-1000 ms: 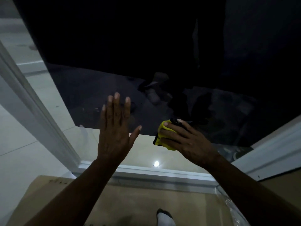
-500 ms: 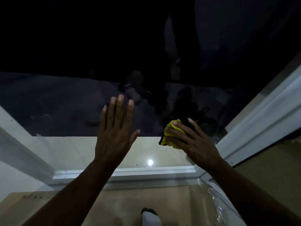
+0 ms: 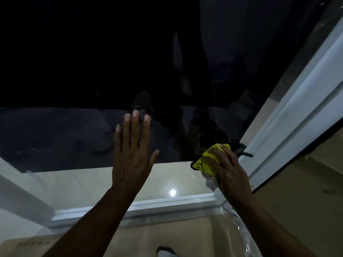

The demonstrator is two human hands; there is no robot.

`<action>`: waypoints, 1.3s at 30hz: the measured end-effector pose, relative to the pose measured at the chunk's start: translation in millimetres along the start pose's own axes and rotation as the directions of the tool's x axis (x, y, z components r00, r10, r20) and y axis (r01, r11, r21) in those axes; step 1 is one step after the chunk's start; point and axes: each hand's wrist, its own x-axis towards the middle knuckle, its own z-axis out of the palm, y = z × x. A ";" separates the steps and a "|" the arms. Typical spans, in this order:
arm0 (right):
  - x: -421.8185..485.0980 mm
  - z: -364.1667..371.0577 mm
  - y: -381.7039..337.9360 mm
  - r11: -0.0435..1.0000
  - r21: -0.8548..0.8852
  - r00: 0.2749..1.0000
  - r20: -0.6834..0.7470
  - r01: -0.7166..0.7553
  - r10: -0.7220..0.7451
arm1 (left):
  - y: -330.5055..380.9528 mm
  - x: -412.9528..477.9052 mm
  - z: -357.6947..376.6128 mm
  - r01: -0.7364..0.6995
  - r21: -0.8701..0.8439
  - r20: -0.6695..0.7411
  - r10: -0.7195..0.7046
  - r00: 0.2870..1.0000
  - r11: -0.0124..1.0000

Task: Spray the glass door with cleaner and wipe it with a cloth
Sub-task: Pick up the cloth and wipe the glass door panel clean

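Head view looks down a dark glass door (image 3: 74,136) that fills most of the frame, its upper half almost black with only dim, blurred reflections. Across the lower middle the pane shows pale floor tiles (image 3: 74,184) and one small bright spot of light (image 3: 172,192). A white door frame (image 3: 306,101) runs diagonally up the right side, a white bottom rail (image 3: 148,206) crosses the lower part of the frame, and a pale upright (image 3: 18,197) slants in at lower left. Below the rail lies a tan, cardboard-like sheet (image 3: 167,232); crinkled clear plastic (image 3: 241,236) shines along its right edge, and the toe of a white sock (image 3: 165,252) shows at the bottom centre. The left hand (image 3: 130,160) is raised flat at the centre of the pane, fingers straight and close together, thumb angled out to the right; whether the palm actually touches the glass cannot be told. The right hand (image 3: 230,173) sits at the lower right of the pane, just beside the frame, its fingers curled over a bunched yellow cloth (image 3: 207,164) with a dark edge, holding it against the glass close to the bottom right corner.
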 end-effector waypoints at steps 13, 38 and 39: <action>48.0 -87.5 -50.5 0.713 0.493 0.818 -0.006 -0.498 0.576 | -34.4 59.0 -114.9 -0.046 -0.003 -0.077 0.046 0.996 0.999; 228.6 -331.0 -212.5 0.249 0.930 0.891 0.143 -0.269 0.430 | -94.4 150.4 -330.0 -0.125 -0.146 -0.206 0.093 0.974 0.981; 233.2 -338.1 -214.8 0.262 0.931 0.898 0.127 -0.255 0.421 | -92.8 155.7 -337.0 -0.128 -0.147 -0.220 0.094 0.971 0.981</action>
